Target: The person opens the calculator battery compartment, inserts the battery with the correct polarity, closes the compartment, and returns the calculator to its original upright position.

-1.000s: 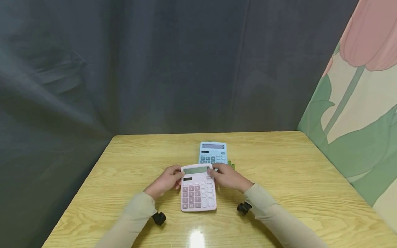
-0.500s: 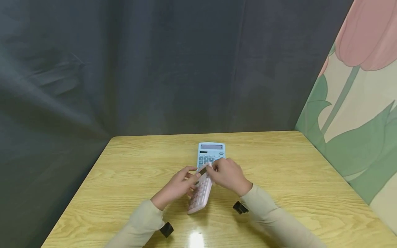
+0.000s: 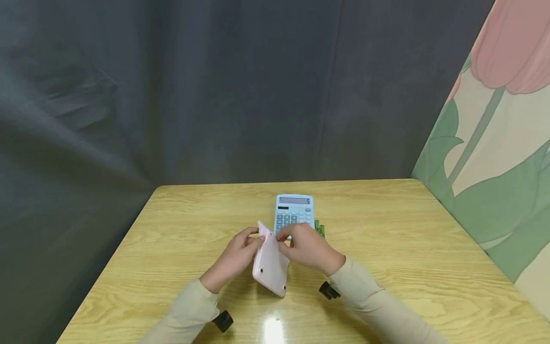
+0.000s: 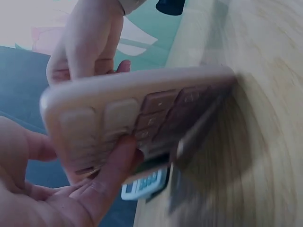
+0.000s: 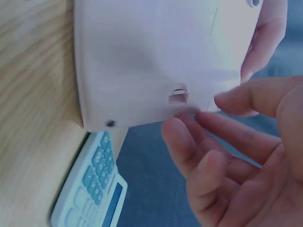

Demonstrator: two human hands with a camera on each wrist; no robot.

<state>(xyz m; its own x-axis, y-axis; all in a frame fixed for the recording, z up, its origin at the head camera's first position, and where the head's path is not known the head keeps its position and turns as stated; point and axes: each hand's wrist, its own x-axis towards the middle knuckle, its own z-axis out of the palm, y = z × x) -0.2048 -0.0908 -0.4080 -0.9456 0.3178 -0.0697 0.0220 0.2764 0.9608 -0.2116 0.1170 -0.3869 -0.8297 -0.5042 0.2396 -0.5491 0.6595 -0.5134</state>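
A pink calculator (image 3: 271, 265) stands tilted on its lower edge or close over the table, its back turned to the head camera. Small dark feet and a latch slot mark that back in the right wrist view. My left hand (image 3: 236, 251) grips the calculator by one side, the thumb (image 4: 120, 153) lying on the key side. At its top edge my right hand (image 3: 307, 246) pinches lightly, the thumb (image 5: 229, 101) by the back and the fingertips at the rim. Behind it a light blue calculator (image 3: 294, 206) lies face up, partly covered by the right hand.
Small green cylinders (image 3: 320, 228), looking like batteries, lie beside the blue calculator. The wooden table (image 3: 378, 220) ends against a dark curtain (image 3: 275, 95) at the back and left. A wall with a painted tulip (image 3: 507, 143) borders the right.
The pink calculator has turned over between the hands, from keys facing the head camera, through an edge-on tilt, to back showing. The right hand has shifted slightly left along its top edge.
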